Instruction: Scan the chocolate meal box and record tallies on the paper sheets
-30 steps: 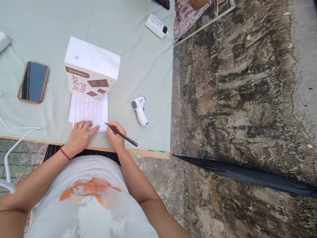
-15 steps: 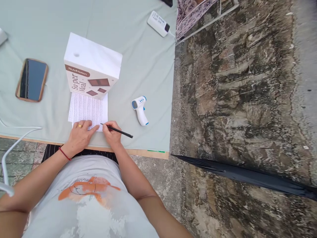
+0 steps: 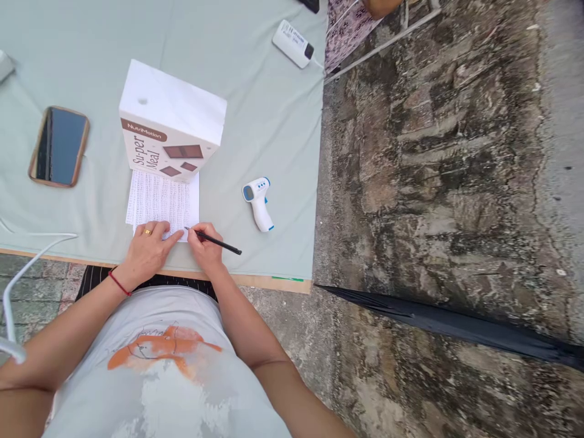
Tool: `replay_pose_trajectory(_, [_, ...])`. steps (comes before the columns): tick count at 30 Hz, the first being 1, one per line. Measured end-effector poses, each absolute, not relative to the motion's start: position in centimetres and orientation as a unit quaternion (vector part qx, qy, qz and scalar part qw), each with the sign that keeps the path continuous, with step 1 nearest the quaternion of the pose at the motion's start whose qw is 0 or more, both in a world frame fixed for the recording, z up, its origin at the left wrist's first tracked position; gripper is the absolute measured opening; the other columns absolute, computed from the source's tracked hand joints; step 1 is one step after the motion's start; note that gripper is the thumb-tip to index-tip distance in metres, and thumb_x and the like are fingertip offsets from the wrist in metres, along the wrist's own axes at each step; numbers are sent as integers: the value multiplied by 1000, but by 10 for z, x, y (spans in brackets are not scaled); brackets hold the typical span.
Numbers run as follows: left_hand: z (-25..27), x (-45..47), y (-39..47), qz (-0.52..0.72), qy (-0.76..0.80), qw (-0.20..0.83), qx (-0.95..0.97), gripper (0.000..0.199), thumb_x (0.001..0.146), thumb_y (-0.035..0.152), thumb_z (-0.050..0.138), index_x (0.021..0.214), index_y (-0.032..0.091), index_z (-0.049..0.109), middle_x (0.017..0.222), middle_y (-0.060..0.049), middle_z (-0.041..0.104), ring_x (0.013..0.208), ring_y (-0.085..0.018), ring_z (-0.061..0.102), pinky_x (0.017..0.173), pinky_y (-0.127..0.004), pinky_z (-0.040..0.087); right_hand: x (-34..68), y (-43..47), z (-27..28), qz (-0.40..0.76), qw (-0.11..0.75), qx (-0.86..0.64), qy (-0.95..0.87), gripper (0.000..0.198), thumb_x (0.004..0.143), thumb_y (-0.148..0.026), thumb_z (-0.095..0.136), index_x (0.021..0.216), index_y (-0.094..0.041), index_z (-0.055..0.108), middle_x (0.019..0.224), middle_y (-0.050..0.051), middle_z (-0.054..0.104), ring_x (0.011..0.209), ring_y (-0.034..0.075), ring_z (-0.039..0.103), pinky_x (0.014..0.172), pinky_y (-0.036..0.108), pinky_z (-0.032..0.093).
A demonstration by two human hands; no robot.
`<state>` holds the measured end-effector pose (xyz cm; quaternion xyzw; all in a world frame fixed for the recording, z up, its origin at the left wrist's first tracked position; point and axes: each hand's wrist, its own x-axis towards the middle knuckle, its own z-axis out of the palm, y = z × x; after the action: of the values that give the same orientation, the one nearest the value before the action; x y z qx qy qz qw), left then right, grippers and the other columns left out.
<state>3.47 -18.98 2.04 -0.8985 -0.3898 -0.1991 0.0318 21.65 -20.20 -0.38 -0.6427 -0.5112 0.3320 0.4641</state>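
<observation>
My right hand (image 3: 205,246) is closed around a black pen (image 3: 219,242), its tip down at the right side of a sheet of paper (image 3: 162,198) covered in rows of writing or print. On the lower part of the sheets my left hand (image 3: 148,249) lies flat, fingers stretched out; a gold ring and a red cord bracelet show on it. Just beyond stands a white and brown box (image 3: 171,121) marked "NutriMotion Super Meal", which hides the far end of the papers. Right of my hands lies a white and blue infrared thermometer (image 3: 258,204).
A phone in a brown case (image 3: 59,146) lies on the pale green tablecloth (image 3: 219,42) at the left. A white device (image 3: 292,44) with a cable is near the far right edge. A white cable (image 3: 36,243) curves at lower left. Rough stone ground (image 3: 433,182) spreads to the right.
The pen's back end has swung slightly left and down, with a small shift of my right hand. A brown rounded shape has come further into view at the top. My left hand stays put.
</observation>
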Motion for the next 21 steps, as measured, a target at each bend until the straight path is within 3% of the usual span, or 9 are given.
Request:
replay_pose_trajectory(9, [21, 35, -189, -204, -384, 28, -900, 36, 95, 6, 53, 122, 21, 72, 106, -13, 61, 91, -28, 48, 73, -39, 35, 216, -202, -4, 334, 479, -646, -492, 31, 83, -52, 55, 76, -22, 57, 66, -1, 57, 58, 15, 49, 60, 29, 48])
replay_pose_trajectory(16, [18, 33, -190, -164, -406, -36, -898, 40, 99, 10, 49, 130, 25, 69, 110, -15, 61, 96, -29, 51, 77, -40, 38, 216, -201, -5, 332, 466, -650, -501, 30, 83, -52, 54, 76, -23, 55, 65, -1, 55, 58, 15, 49, 62, 29, 49])
replay_pose_trajectory(21, [19, 33, -190, -178, -394, 11, -902, 39, 99, 8, 49, 127, 23, 70, 109, -14, 61, 94, -28, 50, 75, -40, 37, 216, -202, -4, 334, 474, -648, -495, 31, 82, -52, 55, 75, -22, 56, 66, 0, 55, 58, 15, 49, 61, 29, 49])
